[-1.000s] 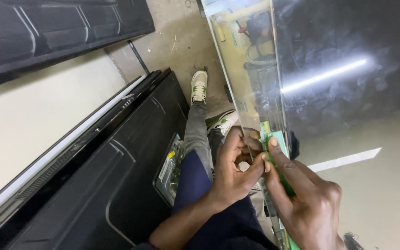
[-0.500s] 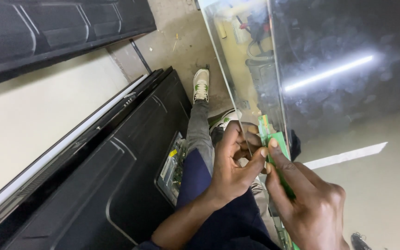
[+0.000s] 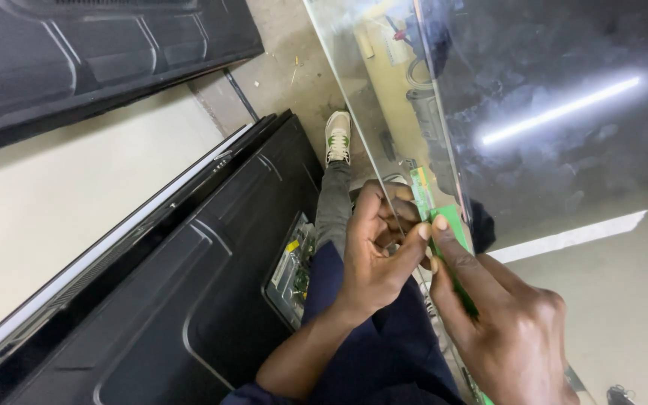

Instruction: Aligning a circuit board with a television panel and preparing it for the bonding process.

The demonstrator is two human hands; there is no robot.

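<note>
A black back cover (image 3: 189, 300) lay on the floor (image 3: 294, 67). Beside its far end stood a white shoe (image 3: 337, 136); another black panel (image 3: 91, 60) lay beyond it.

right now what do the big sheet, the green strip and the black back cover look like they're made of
The big sheet looks like glass or a glossy panel: see-through at its edge, mirroring a light bar. The green strip under the right hand and by the left hand looks like circuit board, matte green. The black back cover seems moulded plastic, satin with pressed ribs.
</note>
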